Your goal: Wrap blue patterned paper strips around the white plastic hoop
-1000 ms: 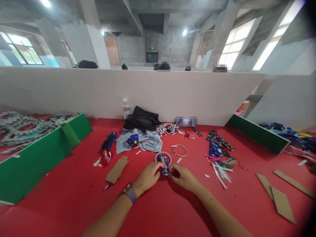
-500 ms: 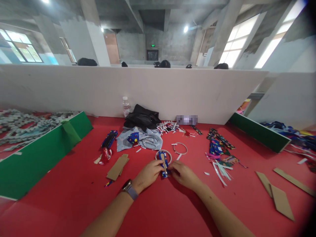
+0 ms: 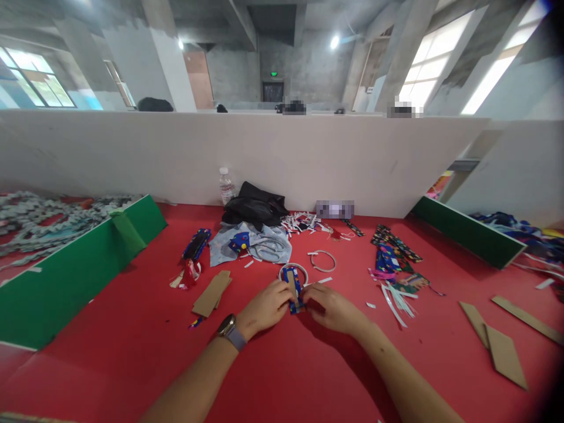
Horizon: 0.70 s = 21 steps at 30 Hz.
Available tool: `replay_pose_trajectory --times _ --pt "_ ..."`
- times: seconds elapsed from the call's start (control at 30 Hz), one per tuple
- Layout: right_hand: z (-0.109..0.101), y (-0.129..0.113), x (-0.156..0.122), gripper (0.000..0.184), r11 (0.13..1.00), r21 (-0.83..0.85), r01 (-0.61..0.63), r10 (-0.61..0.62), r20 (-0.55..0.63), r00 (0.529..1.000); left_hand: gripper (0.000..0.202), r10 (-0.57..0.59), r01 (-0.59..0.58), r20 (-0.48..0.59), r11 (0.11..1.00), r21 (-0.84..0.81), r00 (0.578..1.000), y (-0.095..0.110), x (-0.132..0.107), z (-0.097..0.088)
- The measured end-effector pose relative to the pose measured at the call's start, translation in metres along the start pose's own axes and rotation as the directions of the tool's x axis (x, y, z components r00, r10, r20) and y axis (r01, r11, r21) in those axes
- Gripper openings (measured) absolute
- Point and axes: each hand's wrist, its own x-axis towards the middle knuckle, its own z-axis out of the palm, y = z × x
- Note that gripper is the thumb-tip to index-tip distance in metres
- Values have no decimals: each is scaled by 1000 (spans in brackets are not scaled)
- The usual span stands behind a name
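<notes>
Fingers (image 3: 287,296) of both hands pinch blue strip (image 3: 292,288) | tape ring (image 3: 293,271) touching, seemingly | cardboard (image 3: 211,293) left

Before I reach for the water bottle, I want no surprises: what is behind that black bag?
Behind the black bag only the white partition wall shows; the water bottle stands to its left. Whatever lies under the bag is covered.

Matt red tabletop (image 3: 110,364), brown cardboard strips (image 3: 211,294) — patterned cloth piece (image 3: 294,288)

Left hand (image 3: 264,308) and right hand (image 3: 335,308) pinch a blue patterned strip (image 3: 292,288) — over the red table (image 3: 132,352).
</notes>
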Motion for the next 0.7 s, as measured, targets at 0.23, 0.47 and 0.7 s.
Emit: replay_pose_trajectory --times 0.23,0.47,0.7 --pt "-3 -2 0 26 998 56 -5 3 40 999 13 33 -36 51 997 70 998 5 -1 -6" --pt "-3 1 -1 31 998 65 15 -18 54 998 16 58 -64 71 995 78 996 5 -3 -6" --pt "-3 6 -1 30 992 121 40 -46 45 998 23 68 -73 77 995 69 995 6 -3 -6"
